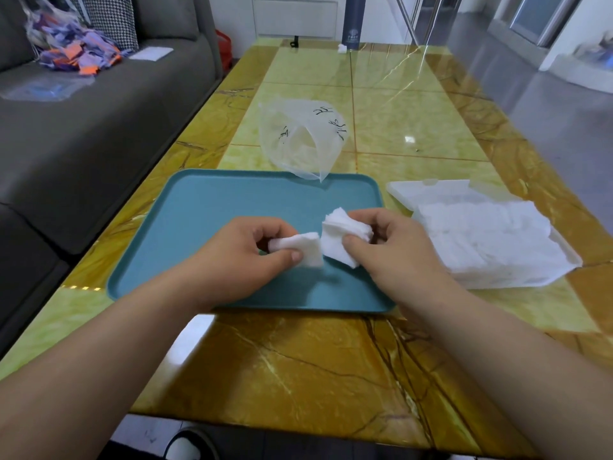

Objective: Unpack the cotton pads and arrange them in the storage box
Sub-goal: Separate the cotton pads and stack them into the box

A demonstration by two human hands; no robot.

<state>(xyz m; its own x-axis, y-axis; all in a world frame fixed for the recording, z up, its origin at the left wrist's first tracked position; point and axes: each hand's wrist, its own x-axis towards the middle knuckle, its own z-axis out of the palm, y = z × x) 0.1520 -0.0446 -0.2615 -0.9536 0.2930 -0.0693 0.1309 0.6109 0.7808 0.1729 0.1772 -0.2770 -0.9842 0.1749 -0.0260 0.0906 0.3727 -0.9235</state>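
Over the teal tray (199, 227), my left hand (245, 257) pinches a small stack of white cotton pads (306, 249) between thumb and fingers. My right hand (394, 247) grips a second, fanned bunch of cotton pads (341, 232) just to the right; the two bunches nearly touch. The clear storage box (544, 277) sits right of the tray, filled with rows of white pads, its lid (431, 190) lying open behind it. A crumpled clear plastic bag (298, 137) with black print lies beyond the tray's far edge.
The yellow marble table (298, 366) runs away from me. A grey sofa (99, 127) with a bag of coloured scraps stands on the left. A dark cylinder (353, 21) and a small white object (341, 48) stand at the table's far end.
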